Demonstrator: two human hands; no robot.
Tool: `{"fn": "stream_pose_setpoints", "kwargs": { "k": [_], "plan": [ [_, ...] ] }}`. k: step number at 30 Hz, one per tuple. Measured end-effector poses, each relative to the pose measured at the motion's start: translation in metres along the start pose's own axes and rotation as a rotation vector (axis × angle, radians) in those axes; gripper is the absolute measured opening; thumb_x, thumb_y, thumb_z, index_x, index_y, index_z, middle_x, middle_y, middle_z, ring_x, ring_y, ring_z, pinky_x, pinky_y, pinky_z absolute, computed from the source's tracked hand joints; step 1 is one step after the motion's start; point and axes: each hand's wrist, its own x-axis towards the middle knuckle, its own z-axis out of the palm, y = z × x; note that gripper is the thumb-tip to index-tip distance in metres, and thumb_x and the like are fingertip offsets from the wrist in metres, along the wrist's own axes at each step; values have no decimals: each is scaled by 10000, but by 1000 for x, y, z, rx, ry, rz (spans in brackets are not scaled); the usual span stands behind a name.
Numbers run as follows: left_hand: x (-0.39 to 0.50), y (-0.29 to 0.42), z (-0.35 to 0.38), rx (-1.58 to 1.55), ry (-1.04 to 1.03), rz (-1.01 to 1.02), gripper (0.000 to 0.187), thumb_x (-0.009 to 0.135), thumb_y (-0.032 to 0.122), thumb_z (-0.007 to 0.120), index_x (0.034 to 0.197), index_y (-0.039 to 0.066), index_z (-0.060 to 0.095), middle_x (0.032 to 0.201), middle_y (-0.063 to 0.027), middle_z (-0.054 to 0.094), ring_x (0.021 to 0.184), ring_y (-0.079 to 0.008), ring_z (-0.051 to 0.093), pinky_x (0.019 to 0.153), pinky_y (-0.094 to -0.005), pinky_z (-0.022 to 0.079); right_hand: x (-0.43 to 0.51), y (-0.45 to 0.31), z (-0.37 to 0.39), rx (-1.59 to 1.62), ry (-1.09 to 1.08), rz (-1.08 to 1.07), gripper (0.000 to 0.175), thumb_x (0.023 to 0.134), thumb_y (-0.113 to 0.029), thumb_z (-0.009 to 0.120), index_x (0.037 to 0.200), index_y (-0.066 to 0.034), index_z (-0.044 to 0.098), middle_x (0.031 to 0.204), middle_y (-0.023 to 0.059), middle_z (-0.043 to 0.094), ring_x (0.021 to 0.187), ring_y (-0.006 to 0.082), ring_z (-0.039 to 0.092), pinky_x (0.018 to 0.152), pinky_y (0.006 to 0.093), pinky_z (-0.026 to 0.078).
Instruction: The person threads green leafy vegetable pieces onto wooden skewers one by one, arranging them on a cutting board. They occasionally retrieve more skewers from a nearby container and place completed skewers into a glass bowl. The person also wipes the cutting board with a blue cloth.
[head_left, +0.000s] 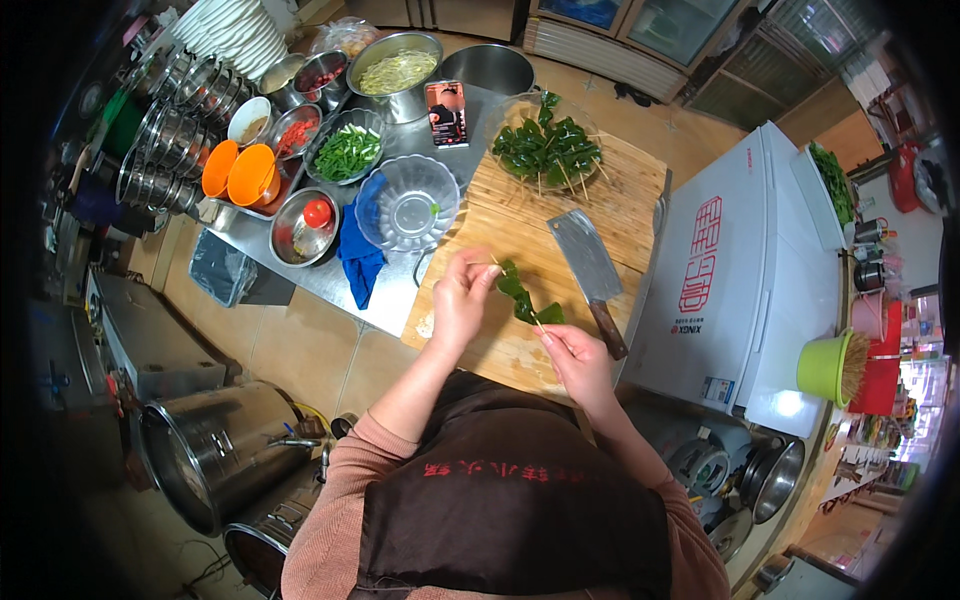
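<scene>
Between my hands, above a wooden cutting board (487, 352), a skewer (537, 322) carries folded dark green leaves (514, 289). My left hand (465, 289) pinches the upper left end, and my right hand (574, 356) pinches the lower right end, close to the leaves. A cleaver (589, 259) with a wooden handle lies on the board, right of the leaves. At the board's far end, a clear bowl (491, 124) holds several skewers of the same green leaves (551, 150), their bare sticks pointing outward.
Left of the board stand an empty clear plastic bowl (409, 225), a blue cloth (358, 259), a steel bowl with a tomato (317, 214), orange bowls (255, 176) and chopped green vegetables (346, 152). A phone (447, 112) rests near the bean sprouts (397, 71). A white chest freezer (720, 262) borders the right.
</scene>
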Motion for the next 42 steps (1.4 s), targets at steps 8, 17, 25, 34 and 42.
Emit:
{"fn": "stream_pose_setpoints", "kwargs": {
  "k": [8,17,25,34,42],
  "plan": [
    [-5,2,1,-492,-321,-411,158,920,147,548,1003,12,551,1017,-115,634,897,-173,638,773,-253,528,16,13,4,150,-37,-2,188,929,-127,541,1055,-11,619,634,-60,495,502,12,388,456,187,327],
    [0,-5,4,-623,-226,-407,164,933,162,528,1047,46,512,1084,-88,610,841,-143,637,740,-243,532,16,19,4,-17,-51,-111,155,930,-86,524,1025,13,598,617,-20,501,504,32,426,461,192,345],
    [-13,-23,4,-470,-241,-468,386,955,260,496,1255,23,445,1090,-61,597,911,-126,596,833,-259,495,48,11,-14,-52,67,-103,183,933,-148,525,998,2,606,583,-25,482,490,34,404,469,192,335],
    [-19,-55,-43,-197,-194,-413,329,959,242,466,1177,17,567,1007,-58,630,948,-116,570,814,-246,455,180,-66,-26,-101,92,-147,415,930,-306,526,1191,17,527,616,30,575,476,58,456,461,187,372],
    [20,-96,-110,286,460,-10,533,859,158,599,1312,-21,382,1160,-140,447,846,-156,488,809,-278,433,146,11,-38,-275,138,-131,402,938,-254,510,1283,-52,467,681,54,588,481,70,449,456,209,381]
  ]
}}
